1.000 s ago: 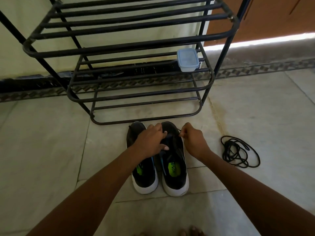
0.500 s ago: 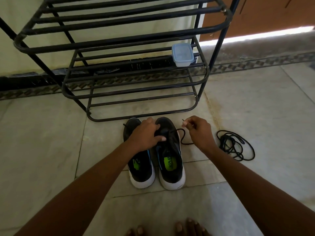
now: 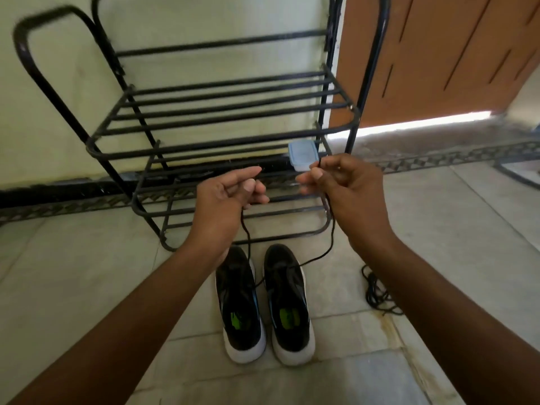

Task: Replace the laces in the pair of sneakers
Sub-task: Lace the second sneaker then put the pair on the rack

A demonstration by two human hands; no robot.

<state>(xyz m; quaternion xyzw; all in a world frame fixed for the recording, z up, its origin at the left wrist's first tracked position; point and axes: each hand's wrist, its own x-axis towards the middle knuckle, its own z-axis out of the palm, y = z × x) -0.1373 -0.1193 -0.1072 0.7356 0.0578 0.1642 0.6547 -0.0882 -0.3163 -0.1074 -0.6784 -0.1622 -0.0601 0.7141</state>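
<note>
Two black sneakers with white soles stand side by side on the tiled floor, the left sneaker [image 3: 240, 305] and the right sneaker [image 3: 289, 302], toes toward the rack. A black lace [image 3: 329, 249] runs through the right sneaker's front eyelets, and both its ends rise to my hands. My left hand [image 3: 226, 197] pinches one end, raised above the sneakers. Level with it, my right hand [image 3: 343, 182] pinches the other end between thumb and forefinger. A second black lace [image 3: 377, 296] lies bunched on the floor to the right of the sneakers, partly hidden by my right forearm.
A black metal shoe rack [image 3: 222, 135] stands against the wall just beyond the sneakers. A small blue-lidded plastic box [image 3: 302, 154] sits on its lower shelf at the right. A brown door [image 3: 438, 54] is at the back right.
Both hands have left the right sneaker and risen, each pulling a lace end up. The camera has tilted up, showing more of the rack.
</note>
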